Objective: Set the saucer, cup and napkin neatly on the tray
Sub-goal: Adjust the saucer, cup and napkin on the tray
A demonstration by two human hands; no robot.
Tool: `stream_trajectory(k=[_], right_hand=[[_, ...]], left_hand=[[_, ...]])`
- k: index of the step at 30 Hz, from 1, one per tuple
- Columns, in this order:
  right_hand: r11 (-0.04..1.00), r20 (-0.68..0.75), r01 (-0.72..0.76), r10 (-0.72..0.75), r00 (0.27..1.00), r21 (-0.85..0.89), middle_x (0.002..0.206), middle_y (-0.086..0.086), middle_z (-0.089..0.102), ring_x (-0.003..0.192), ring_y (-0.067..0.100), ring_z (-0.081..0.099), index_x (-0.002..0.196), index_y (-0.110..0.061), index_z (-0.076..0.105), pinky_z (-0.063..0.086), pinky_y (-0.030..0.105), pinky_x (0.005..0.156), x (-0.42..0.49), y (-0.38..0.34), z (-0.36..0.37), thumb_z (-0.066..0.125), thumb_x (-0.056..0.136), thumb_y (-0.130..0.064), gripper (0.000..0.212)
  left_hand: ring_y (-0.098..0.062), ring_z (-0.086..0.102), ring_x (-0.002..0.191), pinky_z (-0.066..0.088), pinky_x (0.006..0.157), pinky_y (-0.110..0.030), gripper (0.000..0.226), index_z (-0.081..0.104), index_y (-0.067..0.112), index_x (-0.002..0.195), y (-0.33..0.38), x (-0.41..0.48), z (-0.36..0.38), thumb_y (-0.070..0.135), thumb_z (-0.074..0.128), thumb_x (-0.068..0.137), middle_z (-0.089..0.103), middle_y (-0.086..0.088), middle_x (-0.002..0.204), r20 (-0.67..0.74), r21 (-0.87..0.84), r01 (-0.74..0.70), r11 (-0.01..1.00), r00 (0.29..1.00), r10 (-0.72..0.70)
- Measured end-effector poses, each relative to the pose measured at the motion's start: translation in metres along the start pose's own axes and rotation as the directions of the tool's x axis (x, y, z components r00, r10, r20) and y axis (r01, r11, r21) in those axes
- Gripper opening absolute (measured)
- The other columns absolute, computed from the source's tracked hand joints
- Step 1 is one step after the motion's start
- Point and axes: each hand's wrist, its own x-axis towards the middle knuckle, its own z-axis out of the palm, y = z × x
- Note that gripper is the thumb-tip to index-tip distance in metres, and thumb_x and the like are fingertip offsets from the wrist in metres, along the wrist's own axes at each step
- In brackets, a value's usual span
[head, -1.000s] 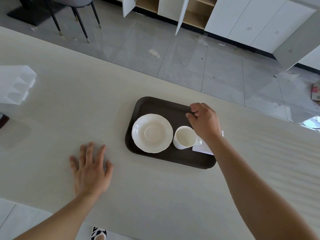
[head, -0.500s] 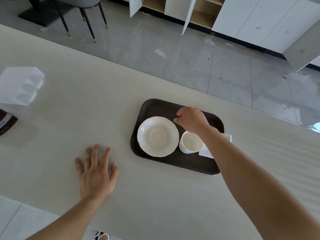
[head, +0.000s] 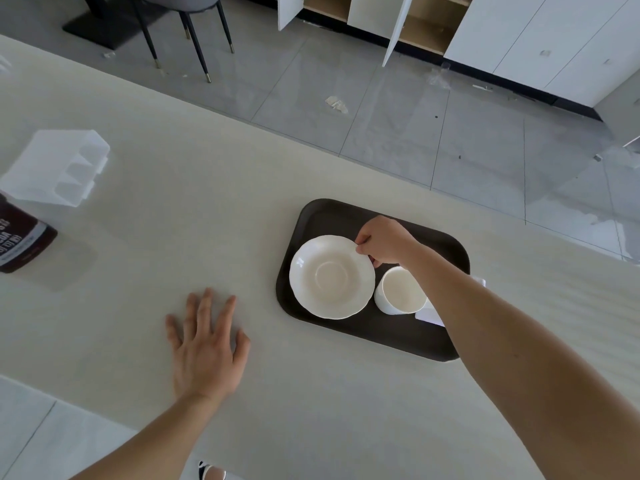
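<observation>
A dark brown tray lies on the pale table. On its left half sits a white scalloped saucer. A white cup stands upright right beside the saucer. A white napkin peeks out under my right forearm at the tray's right side, mostly hidden. My right hand pinches the saucer's far right rim with thumb and fingers. My left hand rests flat on the table, fingers spread, left of the tray.
A clear plastic organiser and a dark brown labelled container stand at the table's left. The table's far edge runs diagonally behind the tray; beyond it are grey floor tiles, chair legs and open white cabinets.
My right hand moved left from the tray's far right area, over the cup, and closed on the saucer's rim. The left hand stayed flat on the table.
</observation>
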Motion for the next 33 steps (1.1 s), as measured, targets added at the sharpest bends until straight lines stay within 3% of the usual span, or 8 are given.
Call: stream_trajectory(k=[5,12,20,33], right_hand=[[0.997,-0.024,-0.019,0.021,0.999,0.074,0.082,0.003,0.077,0.058,0.013,0.073,0.092,-0.016,0.074,0.058,0.03,0.076,0.004,0.001,-0.001,0.061,0.091,-0.011,0.014],[0.964,-0.053,-0.114,0.131,0.99,0.241,0.086,0.011,0.077,0.071,0.023,0.076,0.1,-0.009,0.074,0.06,0.041,0.084,0.012,0.007,-0.008,0.06,0.094,-0.009,0.015],[0.889,-0.096,-0.189,0.25,0.964,0.418,0.074,0.007,0.074,0.056,0.019,0.074,0.077,-0.017,0.068,0.062,0.033,0.069,0.018,0.015,-0.004,0.062,0.091,-0.003,0.02],[0.742,-0.087,-0.226,0.357,0.93,0.632,0.082,0.01,0.072,0.065,0.027,0.075,0.079,-0.013,0.067,0.063,0.04,0.074,0.023,0.015,-0.002,0.065,0.089,-0.001,0.016]], left_hand=[[-0.04,0.027,0.146,0.011,0.117,-0.064,0.061,0.048,0.021,0.141,-0.001,0.0,0.0,0.04,0.038,0.084,0.039,-0.018,0.153,0.004,0.013,-0.008,1.0,1.0,0.008],[-0.04,0.027,0.146,0.011,0.117,-0.063,0.06,0.048,0.022,0.142,-0.002,0.0,0.001,0.041,0.037,0.085,0.039,-0.017,0.153,0.012,0.027,-0.012,1.0,1.0,0.011],[-0.04,0.028,0.146,0.013,0.117,-0.064,0.06,0.05,0.02,0.141,0.0,0.0,-0.002,0.04,0.036,0.086,0.04,-0.017,0.153,0.017,0.026,-0.009,1.0,1.0,0.008],[-0.04,0.028,0.146,0.012,0.117,-0.064,0.06,0.05,0.02,0.141,0.0,0.0,-0.002,0.04,0.037,0.085,0.04,-0.017,0.153,0.012,0.024,-0.011,1.0,1.0,0.011]])
